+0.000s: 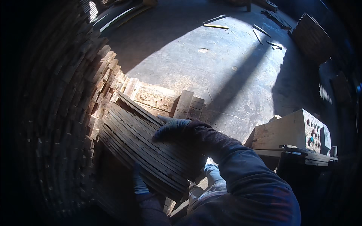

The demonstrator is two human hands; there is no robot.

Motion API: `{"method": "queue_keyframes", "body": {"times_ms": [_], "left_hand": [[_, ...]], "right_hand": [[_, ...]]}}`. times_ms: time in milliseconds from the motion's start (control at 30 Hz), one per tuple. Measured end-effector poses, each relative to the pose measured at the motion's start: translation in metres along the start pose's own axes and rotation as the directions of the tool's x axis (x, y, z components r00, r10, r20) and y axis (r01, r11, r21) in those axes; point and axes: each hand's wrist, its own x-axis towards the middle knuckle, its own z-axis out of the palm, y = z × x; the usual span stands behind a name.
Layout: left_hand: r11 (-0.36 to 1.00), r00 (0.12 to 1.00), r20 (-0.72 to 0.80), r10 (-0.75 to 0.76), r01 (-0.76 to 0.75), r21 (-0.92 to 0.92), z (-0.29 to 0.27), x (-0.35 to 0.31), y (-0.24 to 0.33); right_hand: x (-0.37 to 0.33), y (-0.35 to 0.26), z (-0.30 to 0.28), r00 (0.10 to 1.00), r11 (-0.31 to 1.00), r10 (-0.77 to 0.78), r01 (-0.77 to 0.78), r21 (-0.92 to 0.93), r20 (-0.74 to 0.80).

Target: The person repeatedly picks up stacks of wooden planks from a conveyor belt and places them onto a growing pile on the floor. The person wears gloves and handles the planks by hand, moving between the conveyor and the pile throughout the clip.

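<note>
A broad bundle of thin, grey-brown wooden slats point(147, 145) lies tilted between my hands, its slats set edge to edge. My right hand point(172, 127), in a bluish work glove, grips the bundle's far right side, with a finger reaching over the outer slat. On the near left side, my gloved left hand point(139, 183) presses against the bundle in shadow; part of its grip is hidden. The bundle's far left end meets a tall stack of wooden slats point(81, 94), and whether it rests there I cannot tell.
Beyond the bundle lies a wooden pallet point(156, 94) with an upright board point(183, 104). To the right stands a pale control box point(281, 132) with several buttons. Loose wood strips point(215, 26) lie on the concrete floor point(233, 75). Another wood stack point(311, 39) stands far right.
</note>
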Motion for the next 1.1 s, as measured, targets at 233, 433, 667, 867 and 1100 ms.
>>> {"method": "queue_keyframes", "body": {"times_ms": [233, 433, 667, 867, 1100], "left_hand": [[0.989, 0.623, 0.781, -0.043, -0.083, 0.12, 0.107, 0.008, 0.058], [0.758, 0.29, 0.92, -0.263, -0.528, 0.383, 0.365, -0.184, -0.003], [0.831, -0.49, 0.692, -0.53, -0.462, 0.309, 0.522, -0.445, -0.248], [0.468, -0.371, 0.341, -0.864, -0.842, 0.269, 0.598, -0.582, -0.414], [0.289, -0.292, 0.446, -0.846, -0.954, -0.075, 0.598, -0.582, -0.491]], "right_hand": [[-0.234, 0.048, 0.011, 0.62, 0.746, -0.657, 0.454, -0.487, -0.43], [-0.498, 0.159, 0.089, 0.027, 0.61, -0.744, 0.436, -0.662, -0.668], [-0.682, 0.449, 0.173, -0.521, 0.701, 0.232, 0.675, -0.23, -0.821], [-0.773, 0.474, 0.178, -0.744, 0.772, 0.521, 0.62, -0.141, -0.418], [-0.791, 0.49, 0.127, -0.875, 0.881, 0.447, 0.467, -0.078, -0.185]]}}
